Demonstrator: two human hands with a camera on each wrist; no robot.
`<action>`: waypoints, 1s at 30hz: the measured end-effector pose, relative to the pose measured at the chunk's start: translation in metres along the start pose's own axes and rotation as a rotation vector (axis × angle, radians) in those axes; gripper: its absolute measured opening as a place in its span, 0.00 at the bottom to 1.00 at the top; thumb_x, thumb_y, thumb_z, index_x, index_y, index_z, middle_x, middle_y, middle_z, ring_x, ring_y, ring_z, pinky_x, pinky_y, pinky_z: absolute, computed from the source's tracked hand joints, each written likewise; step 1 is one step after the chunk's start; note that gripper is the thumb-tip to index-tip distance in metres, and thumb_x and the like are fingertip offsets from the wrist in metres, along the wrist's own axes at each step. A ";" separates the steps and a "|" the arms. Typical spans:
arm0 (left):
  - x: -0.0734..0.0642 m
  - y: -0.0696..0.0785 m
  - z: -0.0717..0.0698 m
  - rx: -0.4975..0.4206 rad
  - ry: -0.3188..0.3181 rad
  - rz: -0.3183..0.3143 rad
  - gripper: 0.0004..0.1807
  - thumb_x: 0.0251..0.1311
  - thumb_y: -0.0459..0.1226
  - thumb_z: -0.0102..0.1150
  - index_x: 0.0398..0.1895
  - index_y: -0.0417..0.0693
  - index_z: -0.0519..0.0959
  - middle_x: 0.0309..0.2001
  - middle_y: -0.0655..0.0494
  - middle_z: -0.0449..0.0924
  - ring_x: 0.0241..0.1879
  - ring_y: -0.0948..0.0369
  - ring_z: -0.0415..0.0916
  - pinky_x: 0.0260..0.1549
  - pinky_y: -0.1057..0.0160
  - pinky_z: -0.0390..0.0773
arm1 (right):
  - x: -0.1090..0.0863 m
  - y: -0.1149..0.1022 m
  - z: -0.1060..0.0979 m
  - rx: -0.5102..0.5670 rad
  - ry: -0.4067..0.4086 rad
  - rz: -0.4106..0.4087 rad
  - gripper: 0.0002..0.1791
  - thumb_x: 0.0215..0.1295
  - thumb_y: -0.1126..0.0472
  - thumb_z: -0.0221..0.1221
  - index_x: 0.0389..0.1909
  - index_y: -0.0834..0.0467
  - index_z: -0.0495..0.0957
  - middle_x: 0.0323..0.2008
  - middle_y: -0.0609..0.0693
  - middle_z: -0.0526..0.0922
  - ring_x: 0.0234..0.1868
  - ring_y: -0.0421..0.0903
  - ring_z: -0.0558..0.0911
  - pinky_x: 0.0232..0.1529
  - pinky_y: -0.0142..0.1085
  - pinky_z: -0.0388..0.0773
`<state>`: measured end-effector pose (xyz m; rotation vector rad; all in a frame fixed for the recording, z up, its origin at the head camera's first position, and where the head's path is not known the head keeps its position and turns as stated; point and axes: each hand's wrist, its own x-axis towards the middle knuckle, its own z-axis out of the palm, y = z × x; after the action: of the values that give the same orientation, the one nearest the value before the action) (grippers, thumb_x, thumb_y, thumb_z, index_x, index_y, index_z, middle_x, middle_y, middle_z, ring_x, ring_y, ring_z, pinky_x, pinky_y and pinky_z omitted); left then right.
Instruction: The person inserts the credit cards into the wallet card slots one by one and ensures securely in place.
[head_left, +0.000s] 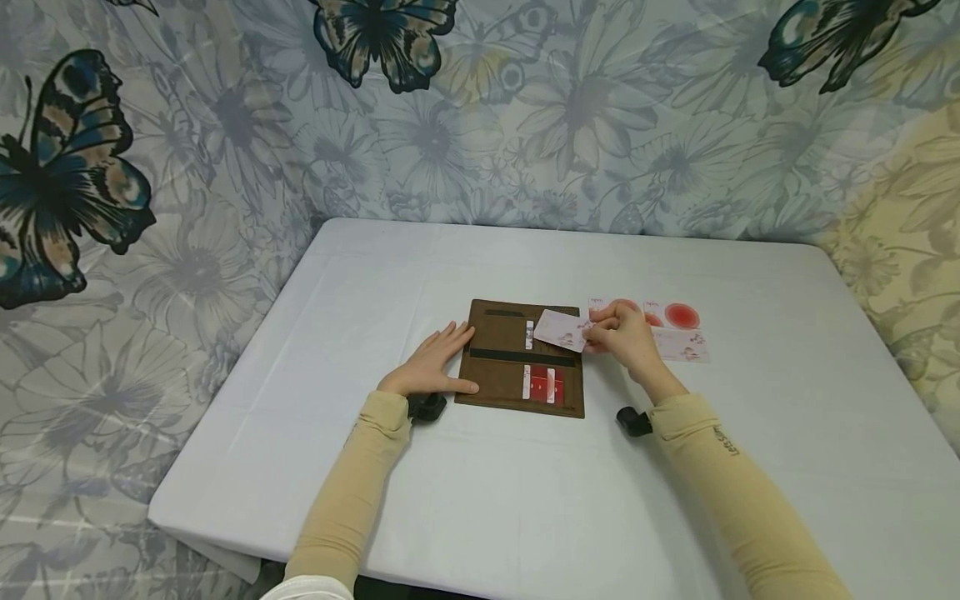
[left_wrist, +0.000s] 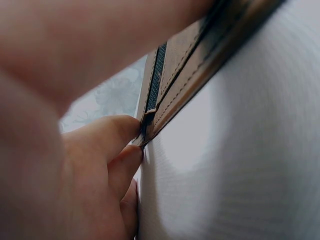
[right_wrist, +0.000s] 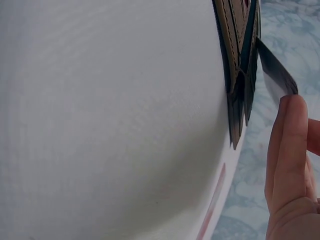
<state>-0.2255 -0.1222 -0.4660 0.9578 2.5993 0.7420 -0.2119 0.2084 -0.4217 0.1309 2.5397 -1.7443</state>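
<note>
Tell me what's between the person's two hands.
In the head view: the open brown wallet, touched by the left hand, and the pale card, pinched by the right hand.

right sleeve (head_left: 742,492) | lettering (head_left: 726,442) seemingly starting "Le", rest unclear | held card (head_left: 558,330) | print too small

Wallet (head_left: 498,384) of matt leather (seemingly)

Free room over the near tabletop (head_left: 517,500) between both sleeves (head_left: 351,492), beyond it brown wallet (head_left: 491,375) and pink cards (head_left: 681,344) as obstacles
</note>
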 end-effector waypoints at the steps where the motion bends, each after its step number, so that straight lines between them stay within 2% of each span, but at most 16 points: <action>1: 0.000 0.000 0.000 0.000 0.001 0.001 0.56 0.50 0.57 0.62 0.73 0.45 0.41 0.73 0.50 0.35 0.70 0.55 0.27 0.65 0.55 0.31 | 0.000 0.000 0.000 0.005 -0.012 0.010 0.16 0.58 0.71 0.59 0.43 0.73 0.67 0.28 0.58 0.82 0.20 0.41 0.81 0.28 0.32 0.80; 8: 0.000 0.001 -0.001 -0.003 0.006 0.005 0.56 0.50 0.57 0.62 0.73 0.44 0.42 0.73 0.50 0.36 0.70 0.55 0.28 0.65 0.54 0.32 | -0.003 0.002 -0.003 0.046 -0.091 0.044 0.16 0.59 0.72 0.58 0.44 0.76 0.67 0.28 0.55 0.80 0.22 0.39 0.81 0.29 0.32 0.80; 13: -0.001 0.002 -0.001 -0.003 0.007 0.001 0.56 0.50 0.56 0.63 0.73 0.44 0.42 0.73 0.49 0.36 0.70 0.54 0.28 0.65 0.54 0.32 | -0.001 0.005 -0.004 0.049 -0.127 0.050 0.17 0.59 0.72 0.58 0.45 0.78 0.67 0.28 0.56 0.80 0.22 0.40 0.81 0.31 0.35 0.81; 23: -0.001 0.001 -0.001 -0.005 0.003 -0.009 0.55 0.51 0.55 0.63 0.73 0.44 0.42 0.73 0.50 0.36 0.70 0.55 0.28 0.65 0.54 0.32 | 0.008 0.005 0.000 -0.057 -0.101 0.078 0.17 0.61 0.69 0.58 0.48 0.76 0.71 0.30 0.57 0.77 0.21 0.38 0.78 0.29 0.32 0.80; 30: -0.001 0.001 0.000 -0.005 0.007 0.002 0.55 0.51 0.55 0.63 0.73 0.44 0.42 0.73 0.49 0.36 0.70 0.54 0.28 0.65 0.53 0.31 | 0.010 0.005 0.004 -0.076 -0.085 0.075 0.18 0.62 0.70 0.56 0.51 0.76 0.70 0.29 0.55 0.76 0.22 0.37 0.77 0.28 0.30 0.79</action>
<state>-0.2246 -0.1219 -0.4650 0.9576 2.6015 0.7539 -0.2210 0.2064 -0.4289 0.1431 2.5029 -1.5902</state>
